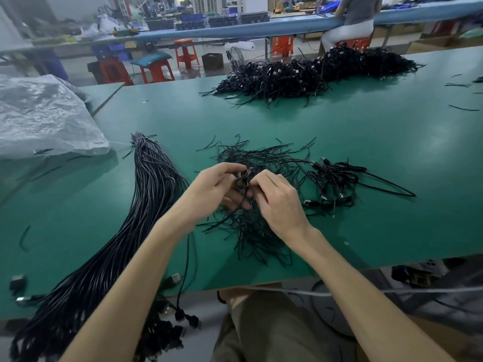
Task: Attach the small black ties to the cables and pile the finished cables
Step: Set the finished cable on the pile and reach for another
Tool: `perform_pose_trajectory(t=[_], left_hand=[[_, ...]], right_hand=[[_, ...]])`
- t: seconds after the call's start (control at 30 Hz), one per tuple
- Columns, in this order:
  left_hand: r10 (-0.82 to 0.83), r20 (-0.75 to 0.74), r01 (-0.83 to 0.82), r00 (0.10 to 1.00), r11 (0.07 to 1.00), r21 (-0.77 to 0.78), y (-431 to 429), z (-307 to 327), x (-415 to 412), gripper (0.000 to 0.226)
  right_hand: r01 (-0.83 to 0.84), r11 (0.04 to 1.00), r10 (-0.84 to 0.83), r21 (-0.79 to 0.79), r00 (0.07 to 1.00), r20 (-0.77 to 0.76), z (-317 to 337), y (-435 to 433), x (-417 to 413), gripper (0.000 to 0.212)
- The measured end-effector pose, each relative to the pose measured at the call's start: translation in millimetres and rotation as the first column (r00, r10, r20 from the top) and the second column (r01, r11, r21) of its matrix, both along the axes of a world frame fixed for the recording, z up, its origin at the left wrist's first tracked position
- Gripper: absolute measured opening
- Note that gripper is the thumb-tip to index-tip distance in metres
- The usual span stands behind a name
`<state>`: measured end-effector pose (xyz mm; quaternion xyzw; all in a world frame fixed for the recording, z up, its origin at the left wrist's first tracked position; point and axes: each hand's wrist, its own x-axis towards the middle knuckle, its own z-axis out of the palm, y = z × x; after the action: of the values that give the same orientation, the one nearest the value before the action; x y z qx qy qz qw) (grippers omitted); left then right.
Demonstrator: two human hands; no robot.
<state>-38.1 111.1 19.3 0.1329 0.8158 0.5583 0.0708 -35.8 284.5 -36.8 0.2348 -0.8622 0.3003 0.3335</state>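
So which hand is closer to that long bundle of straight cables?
Left. The left hand sits just right of the cable bundle, gripping a coiled cable; the right hand grips the same coil from its far side, farther away.

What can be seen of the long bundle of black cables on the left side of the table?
The bundle is many long, thin black cables, glossy like plastic, lying side by side. Its far end is bound tight; from there it widens toward the near edge of the table, where plugs hang over. It lies flat, left of the loose ties. The left forearm hides part of it.
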Motion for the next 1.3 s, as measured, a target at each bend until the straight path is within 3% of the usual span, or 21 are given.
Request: perform_pose_trajectory(t=[0.07, 0.17, 0.3, 0.47, 0.6, 0.73, 0.83, 0.93, 1.03, 1.1, 1.17, 1.23, 1.3], left_hand=[[-0.081, -0.068, 0.078, 0.994, 0.996, -0.042, -6, 2, 0, 0.037], [-0.092, -0.171, 0.068, 0.981, 0.988, -0.139, -8, 2, -5, 0.048], [-0.170, -0.284, 0.074, 0.944, 0.945, -0.319, -9, 0, -8, 0.033], [-0.065, -0.409, -0.068, 0.910, 0.951, -0.303, -7, -17, -10, 0.020], [0.118, -0.343, -0.194, 0.932, 0.962, -0.195, -3, -29, -10, 0.010], [0.242, -0.347, -0.321, 0.906, 0.928, -0.191, 8, -38, -7, 0.033], [0.370, -0.250, -0.432, 0.895, 0.857, -0.280, 20, -39, -9, 0.049], [0.322, -0.083, -0.332, 0.943, 0.906, -0.263, 20, -32, -12, 0.053], [0.318, -0.044, -0.320, 0.947, 0.923, -0.212, 9, -25, -6, 0.043], [0.344, -0.105, -0.356, 0.933, 0.840, -0.410, -6, -24, -2, 0.038], [0.335, -0.182, -0.360, 0.924, 0.606, -0.710, -24, -25, 2, 0.040], [0.332, -0.160, -0.294, 0.930, 0.406, -0.865, -37, -25, 7, 0.047], [0.300, -0.075, -0.169, 0.951, 0.300, -0.939, -43, -26, 12, 0.048]], right_hand=[[-0.018, 1.000, 0.018, -0.007, 1.000, -0.010, 6, 0, 1, 0.009], [-0.038, 0.999, 0.037, -0.012, 0.999, -0.008, 11, -2, 3, 0.009], [-0.039, 0.999, 0.039, -0.015, 0.999, 0.033, 6, -3, 4, 0.008], [-0.066, 0.991, 0.075, -0.118, 0.995, 0.072, 0, -8, 2, 0.008], [-0.101, 0.954, 0.145, -0.282, 0.979, 0.141, -4, -11, 0, 0.014], [-0.035, 0.858, 0.181, -0.513, 0.954, 0.237, -9, -17, -1, 0.016], [-0.020, 0.885, 0.141, -0.465, 0.964, 0.226, -9, -19, -2, 0.014], [0.009, 0.919, 0.090, -0.395, 0.969, 0.231, -11, -16, -3, 0.013], [0.143, 0.783, 0.074, -0.606, 0.945, 0.319, -9, -5, -6, 0.009], [0.260, 0.585, 0.074, -0.768, 0.926, 0.370, -4, 7, -14, 0.009], [0.356, 0.418, 0.044, -0.836, 0.911, 0.410, 0, 21, -23, 0.010], [0.412, 0.331, 0.008, -0.849, 0.898, 0.440, 1, 33, -31, 0.012], [0.444, 0.271, 0.006, -0.854, 0.886, 0.463, -3, 41, -35, 0.014]])
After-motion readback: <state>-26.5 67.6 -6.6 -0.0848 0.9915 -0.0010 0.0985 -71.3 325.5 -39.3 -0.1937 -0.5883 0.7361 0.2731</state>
